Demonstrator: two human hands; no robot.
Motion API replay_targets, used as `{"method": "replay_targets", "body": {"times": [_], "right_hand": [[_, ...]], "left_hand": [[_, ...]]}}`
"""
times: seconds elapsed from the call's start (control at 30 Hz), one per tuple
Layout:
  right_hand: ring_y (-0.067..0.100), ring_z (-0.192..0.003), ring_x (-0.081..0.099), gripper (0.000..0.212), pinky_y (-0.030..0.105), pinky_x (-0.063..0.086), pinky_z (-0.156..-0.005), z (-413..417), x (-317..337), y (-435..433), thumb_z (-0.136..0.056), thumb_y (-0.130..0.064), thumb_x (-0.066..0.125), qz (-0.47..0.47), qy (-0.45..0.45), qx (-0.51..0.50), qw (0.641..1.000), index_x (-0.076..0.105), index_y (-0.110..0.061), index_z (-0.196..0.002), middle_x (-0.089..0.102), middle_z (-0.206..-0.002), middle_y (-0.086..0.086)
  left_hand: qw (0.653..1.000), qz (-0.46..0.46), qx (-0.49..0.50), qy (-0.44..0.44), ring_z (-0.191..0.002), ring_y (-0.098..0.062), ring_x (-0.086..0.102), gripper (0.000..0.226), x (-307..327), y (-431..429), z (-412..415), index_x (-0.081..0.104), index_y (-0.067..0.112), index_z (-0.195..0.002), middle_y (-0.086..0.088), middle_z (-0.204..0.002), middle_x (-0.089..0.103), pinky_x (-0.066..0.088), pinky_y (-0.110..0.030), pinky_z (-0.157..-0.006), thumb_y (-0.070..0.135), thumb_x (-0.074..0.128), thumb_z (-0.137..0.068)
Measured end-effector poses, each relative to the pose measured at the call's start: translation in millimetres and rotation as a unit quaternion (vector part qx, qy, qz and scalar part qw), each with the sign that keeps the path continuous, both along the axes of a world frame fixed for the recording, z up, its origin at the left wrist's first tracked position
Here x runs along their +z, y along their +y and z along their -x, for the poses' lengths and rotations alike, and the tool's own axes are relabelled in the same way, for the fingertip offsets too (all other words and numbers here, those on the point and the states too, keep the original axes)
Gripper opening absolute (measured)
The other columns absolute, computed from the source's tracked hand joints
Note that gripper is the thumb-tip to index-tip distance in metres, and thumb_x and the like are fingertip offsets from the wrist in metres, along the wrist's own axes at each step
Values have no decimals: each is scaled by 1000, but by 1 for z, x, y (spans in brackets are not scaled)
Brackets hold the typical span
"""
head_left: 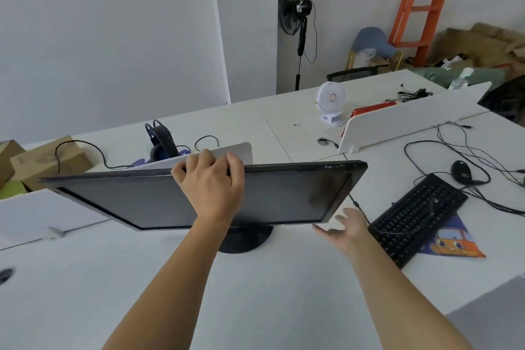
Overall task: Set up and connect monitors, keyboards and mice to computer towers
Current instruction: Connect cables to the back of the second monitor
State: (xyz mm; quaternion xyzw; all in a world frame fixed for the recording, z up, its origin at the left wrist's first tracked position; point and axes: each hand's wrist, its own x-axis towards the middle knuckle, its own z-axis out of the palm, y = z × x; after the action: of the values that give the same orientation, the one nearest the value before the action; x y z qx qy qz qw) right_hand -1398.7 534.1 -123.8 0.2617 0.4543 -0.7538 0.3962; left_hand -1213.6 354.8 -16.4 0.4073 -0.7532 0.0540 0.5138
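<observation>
On desk [255, 293] — left hand [211, 182] grips monitor [127, 199] top | right hand [345, 229] splayed, empty

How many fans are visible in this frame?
2. A black pedestal fan stands against the back wall, beyond the desks; a small white clip fan sits on the far desk. Others may be hidden behind the white dividers.

i see the monitor [142, 202] with a dark, slightly glossy screen in a black plastic bezel. the desk [270, 293] looks smooth, matt white. the keyboard [417, 216] is matt black plastic; the boxes [48, 162] are plain brown cardboard.
</observation>
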Motion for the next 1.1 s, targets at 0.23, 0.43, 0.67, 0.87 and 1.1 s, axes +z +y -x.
{"method": "replay_targets", "body": {"times": [0.23,0.43,0.67,0.87,1.1], "right_hand": [[56,-109,61,55,55,58,-81,-39,45,-1,-94,-40,54,162,-43,184,969,57,2,-129,52,-130,41],[57,-105,60,45,44,63,-64,-48,52,10,-101,-34,45,143,-44,162,975,57,5,-119,46,-132,42],[58,-102,60,29,49,61,-70,-52,50,44,-99,-2,35,123,11,206,971,54,18,-107,56,-119,39],[27,-78,63,11,29,57,-44,-30,47,84,-99,-7,50,-36,86,323,942,55,2,-103,61,-92,16],[30,-98,67,29,40,55,-74,2,18,135,-100,-22,54,-67,101,354,927,59,-4,-121,69,-110,13]], "left_hand": [[994,22,-53,97,-60,-24,40,39,-11,-3,-59,57,15,-53,1,-59,39,29,-39,-83,14,50,-91],[924,-260,-14,281,-153,-23,1,94,-5,41,-78,7,9,-157,-8,-164,7,0,-48,-124,28,60,-82],[612,-490,55,618,-99,-26,52,67,22,88,-91,20,16,-155,-3,-123,51,48,-33,-76,15,51,-95],[622,-469,120,615,-82,-17,51,53,10,158,-74,30,19,-147,1,-122,57,44,-28,-69,8,38,-96],[609,-511,170,583,-88,-19,52,46,-36,222,-59,36,12,-140,1,-111,51,43,-29,-69,5,37,-95]]}}
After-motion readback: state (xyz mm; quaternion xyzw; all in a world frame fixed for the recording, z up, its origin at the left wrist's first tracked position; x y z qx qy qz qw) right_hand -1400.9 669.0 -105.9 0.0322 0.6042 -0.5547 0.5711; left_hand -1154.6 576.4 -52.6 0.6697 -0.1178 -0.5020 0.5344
